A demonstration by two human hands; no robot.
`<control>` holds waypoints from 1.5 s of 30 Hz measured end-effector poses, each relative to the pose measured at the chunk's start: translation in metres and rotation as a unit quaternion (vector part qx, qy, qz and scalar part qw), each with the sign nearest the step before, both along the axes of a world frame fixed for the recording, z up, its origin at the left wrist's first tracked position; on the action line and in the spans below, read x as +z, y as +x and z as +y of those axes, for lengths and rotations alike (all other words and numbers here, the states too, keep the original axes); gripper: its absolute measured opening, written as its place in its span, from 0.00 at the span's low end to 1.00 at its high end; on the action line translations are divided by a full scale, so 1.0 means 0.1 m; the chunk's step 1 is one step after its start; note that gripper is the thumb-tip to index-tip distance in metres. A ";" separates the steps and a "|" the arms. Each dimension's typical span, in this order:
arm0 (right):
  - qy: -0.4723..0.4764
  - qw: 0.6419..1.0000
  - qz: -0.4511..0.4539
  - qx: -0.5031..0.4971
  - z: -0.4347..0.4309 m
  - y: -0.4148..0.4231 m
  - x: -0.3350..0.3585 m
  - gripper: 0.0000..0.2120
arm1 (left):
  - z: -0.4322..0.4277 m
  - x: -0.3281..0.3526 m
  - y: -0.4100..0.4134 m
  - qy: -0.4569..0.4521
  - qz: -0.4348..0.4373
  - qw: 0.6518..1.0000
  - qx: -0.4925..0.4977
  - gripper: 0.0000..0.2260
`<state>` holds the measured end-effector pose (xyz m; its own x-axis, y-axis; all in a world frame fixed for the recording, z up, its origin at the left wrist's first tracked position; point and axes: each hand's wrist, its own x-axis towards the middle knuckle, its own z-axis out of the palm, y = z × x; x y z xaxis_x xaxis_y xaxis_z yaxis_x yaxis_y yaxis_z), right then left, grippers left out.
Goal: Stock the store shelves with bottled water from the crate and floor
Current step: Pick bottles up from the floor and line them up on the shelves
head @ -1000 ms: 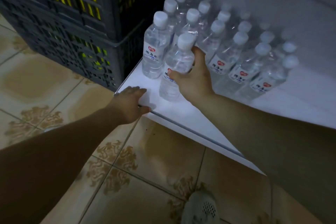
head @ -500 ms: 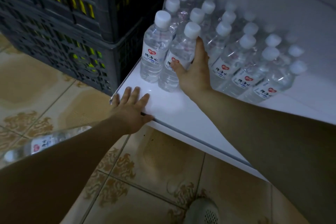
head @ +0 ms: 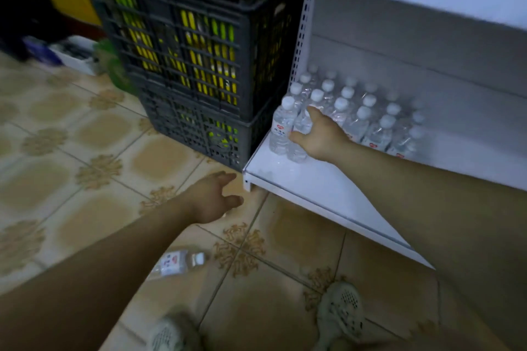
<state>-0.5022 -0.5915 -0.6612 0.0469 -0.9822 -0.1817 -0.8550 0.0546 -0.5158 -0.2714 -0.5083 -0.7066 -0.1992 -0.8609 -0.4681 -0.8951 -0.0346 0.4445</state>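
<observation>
Plainly our right hand (head: 319, 137) curls round a front bottle (head: 298, 151) on the white shelf (head: 313, 188); our left hand (head: 212, 199) spreads empty near the floor bottle (head: 176, 262). Red-logo labels, blue writing unreadable.

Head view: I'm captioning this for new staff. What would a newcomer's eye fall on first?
The block of clear, white-capped plastic water bottles on the white metal bottom shelf, whose front bottle the right hand grips. Then the stacked dark grey plastic crates left of it, and one bottle lying on the tiled floor.
</observation>
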 end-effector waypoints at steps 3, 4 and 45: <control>0.006 0.999 0.011 0.050 0.49 0.33 0.48 0.39 | 0.55 0.55 0.26 -0.023 -0.014 0.999 0.032 0.31; 0.004 0.998 0.009 0.066 0.67 0.44 0.62 0.39 | 0.76 0.71 0.33 -0.030 -0.014 0.998 0.049 0.31; 0.302 0.938 0.046 0.164 1.12 2.56 -2.33 0.30 | 1.55 -1.70 1.96 0.179 -0.020 0.970 0.162 0.35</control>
<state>-0.2467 -0.4795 -0.8946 0.2857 -0.6345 -0.7182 -0.9164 0.0385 -0.3985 -0.0758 -0.3531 -0.8770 0.0793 -0.6560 -0.7506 -0.8274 -0.4633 0.3175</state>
